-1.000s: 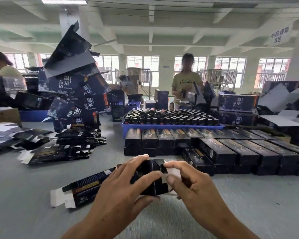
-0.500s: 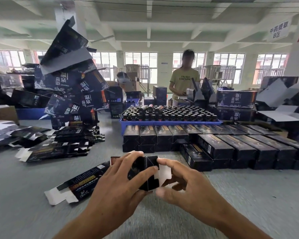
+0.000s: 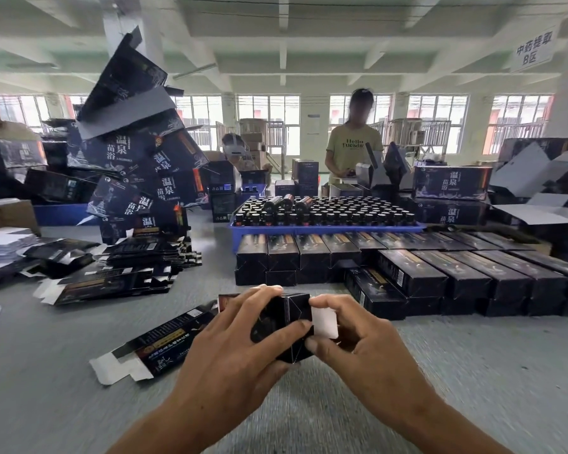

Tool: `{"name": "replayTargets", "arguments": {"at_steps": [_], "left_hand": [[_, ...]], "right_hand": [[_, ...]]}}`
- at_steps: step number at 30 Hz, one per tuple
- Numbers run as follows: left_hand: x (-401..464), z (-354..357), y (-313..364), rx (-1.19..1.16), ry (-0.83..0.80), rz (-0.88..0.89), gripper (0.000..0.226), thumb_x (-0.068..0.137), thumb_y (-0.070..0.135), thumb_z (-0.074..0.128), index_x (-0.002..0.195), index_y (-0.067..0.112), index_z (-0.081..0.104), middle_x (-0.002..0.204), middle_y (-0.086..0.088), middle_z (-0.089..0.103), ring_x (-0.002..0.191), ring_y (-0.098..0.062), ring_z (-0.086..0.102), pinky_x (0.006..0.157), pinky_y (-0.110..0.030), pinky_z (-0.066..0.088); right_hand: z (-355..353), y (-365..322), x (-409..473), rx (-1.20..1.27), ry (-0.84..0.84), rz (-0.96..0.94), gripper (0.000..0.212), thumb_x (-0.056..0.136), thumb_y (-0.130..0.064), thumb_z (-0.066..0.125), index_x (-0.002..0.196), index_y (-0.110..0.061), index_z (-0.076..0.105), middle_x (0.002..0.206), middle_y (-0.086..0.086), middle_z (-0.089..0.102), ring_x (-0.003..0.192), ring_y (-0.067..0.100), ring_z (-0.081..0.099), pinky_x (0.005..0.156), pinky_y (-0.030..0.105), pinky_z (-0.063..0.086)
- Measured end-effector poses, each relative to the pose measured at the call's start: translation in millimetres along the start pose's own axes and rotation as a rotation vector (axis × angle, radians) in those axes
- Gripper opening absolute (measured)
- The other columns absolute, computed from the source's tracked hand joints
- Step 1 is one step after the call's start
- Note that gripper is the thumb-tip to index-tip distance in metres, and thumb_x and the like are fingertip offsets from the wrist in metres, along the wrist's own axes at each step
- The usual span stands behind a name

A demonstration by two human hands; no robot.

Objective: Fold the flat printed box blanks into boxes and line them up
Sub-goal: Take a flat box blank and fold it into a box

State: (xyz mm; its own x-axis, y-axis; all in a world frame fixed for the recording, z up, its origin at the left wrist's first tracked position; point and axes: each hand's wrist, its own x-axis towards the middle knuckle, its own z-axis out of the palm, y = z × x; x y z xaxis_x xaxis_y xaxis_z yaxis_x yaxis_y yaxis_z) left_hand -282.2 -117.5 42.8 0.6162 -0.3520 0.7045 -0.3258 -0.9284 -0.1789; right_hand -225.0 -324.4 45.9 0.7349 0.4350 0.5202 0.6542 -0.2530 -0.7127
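So your left hand (image 3: 243, 348) is wrapped around the near end of the dark box (image 3: 286, 326), fingers over the top and thumb across its face, while your right hand (image 3: 358, 342) pinches the white flap (image 3: 323, 321) at that same end. The box sits low over the grey table (image 3: 473, 371), near centre. Finished boxes (image 3: 440, 273) are lined up just beyond on the right, flat blanks (image 3: 112, 273) stacked far left.

Left hand (image 3: 233, 352) and right hand (image 3: 368, 352) gripping dark box (image 3: 289, 326), grey table (image 3: 473, 371)
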Motion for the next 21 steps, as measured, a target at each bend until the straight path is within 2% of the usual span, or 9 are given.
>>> {"name": "replayTargets", "arguments": {"at_steps": [3, 6, 8, 10, 12, 14, 16, 21], "left_hand": [[1.0, 0.3, 1.2, 0.009, 0.024, -0.006, 0.055, 0.077, 0.043, 0.069, 0.13, 0.035, 0.057, 0.138, -0.01, 0.054, 0.121, -0.032, 0.059, 0.074, -0.042, 0.061], [0.4, 1.7, 1.9, 0.01, 0.031, -0.017, 0.058, 0.076, 0.042, 0.072, 0.13, 0.035, 0.056, 0.138, -0.01, 0.053, 0.12, -0.031, 0.06, 0.076, -0.043, 0.061], [-1.4, 3.1, 1.2, -0.003, 0.029, -0.033, 0.064, 0.073, 0.041, 0.078, 0.132, 0.034, 0.053, 0.14, -0.009, 0.052, 0.12, -0.031, 0.06, 0.079, -0.044, 0.06], [-2.9, 3.9, 0.3, -0.038, 0.038, -0.06, 0.072, 0.073, 0.043, 0.079, 0.138, 0.032, 0.049, 0.142, -0.006, 0.049, 0.122, -0.028, 0.058, 0.083, -0.043, 0.06], [-3.1, 3.7, 0.1, -0.085, 0.057, -0.091, 0.082, 0.074, 0.047, 0.077, 0.145, 0.026, 0.043, 0.143, 0.0, 0.048, 0.124, -0.022, 0.054, 0.09, -0.041, 0.058], [-2.1, 3.4, 1.7, -0.123, 0.078, -0.116, 0.089, 0.075, 0.05, 0.075, 0.149, 0.021, 0.037, 0.144, 0.005, 0.046, 0.126, -0.017, 0.05, 0.096, -0.034, 0.052], [-0.6, 2.9, 5.3, -0.14, 0.104, -0.129, 0.087, 0.078, 0.052, 0.07, 0.15, 0.017, 0.037, 0.143, 0.007, 0.044, 0.126, -0.014, 0.049, 0.097, -0.028, 0.046], [0.7, 2.6, 10.7, -0.116, 0.13, -0.099, 0.082, 0.079, 0.052, 0.057, 0.148, 0.013, 0.038, 0.142, 0.005, 0.044, 0.124, -0.012, 0.048, 0.095, -0.027, 0.044]], "right_hand": [[0.9, -2.3, 0.6, 0.013, 0.033, 0.028, 0.045, 0.087, -0.028, 0.076, 0.11, -0.054, 0.046, 0.1, -0.022, 0.073, 0.086, 0.005, 0.07, 0.075, 0.018, 0.055], [0.3, -3.8, 1.1, 0.004, 0.039, 0.034, 0.036, 0.087, -0.027, 0.077, 0.102, -0.046, 0.05, 0.101, -0.022, 0.073, 0.087, 0.003, 0.071, 0.074, 0.017, 0.054], [-0.3, -5.8, 0.2, -0.022, 0.015, 0.026, 0.032, 0.087, -0.025, 0.077, 0.104, -0.044, 0.058, 0.106, -0.026, 0.071, 0.091, -0.001, 0.07, 0.074, 0.014, 0.054], [-0.7, -8.5, -1.0, -0.048, -0.011, 0.016, 0.037, 0.089, -0.019, 0.073, 0.111, -0.047, 0.062, 0.111, -0.032, 0.066, 0.095, -0.005, 0.067, 0.074, 0.009, 0.051], [-0.8, -9.4, -1.2, -0.033, -0.018, 0.023, 0.037, 0.092, -0.018, 0.07, 0.114, -0.047, 0.064, 0.11, -0.032, 0.067, 0.097, -0.005, 0.066, 0.074, 0.011, 0.052], [-1.3, -8.0, -0.3, 0.033, -0.001, 0.061, 0.026, 0.093, -0.026, 0.068, 0.111, -0.046, 0.067, 0.105, -0.024, 0.071, 0.094, 0.0, 0.069, 0.072, 0.019, 0.056], [-1.3, -5.7, 1.5, 0.085, 0.018, 0.099, 0.018, 0.092, -0.035, 0.07, 0.107, -0.043, 0.067, 0.104, -0.021, 0.072, 0.093, 0.003, 0.07, 0.073, 0.024, 0.057], [-2.5, -4.1, 5.0, 0.171, 0.012, 0.15, 0.025, 0.083, -0.05, 0.071, 0.103, -0.035, 0.073, 0.095, -0.017, 0.075, 0.083, 0.002, 0.07, 0.067, 0.017, 0.052]]}}
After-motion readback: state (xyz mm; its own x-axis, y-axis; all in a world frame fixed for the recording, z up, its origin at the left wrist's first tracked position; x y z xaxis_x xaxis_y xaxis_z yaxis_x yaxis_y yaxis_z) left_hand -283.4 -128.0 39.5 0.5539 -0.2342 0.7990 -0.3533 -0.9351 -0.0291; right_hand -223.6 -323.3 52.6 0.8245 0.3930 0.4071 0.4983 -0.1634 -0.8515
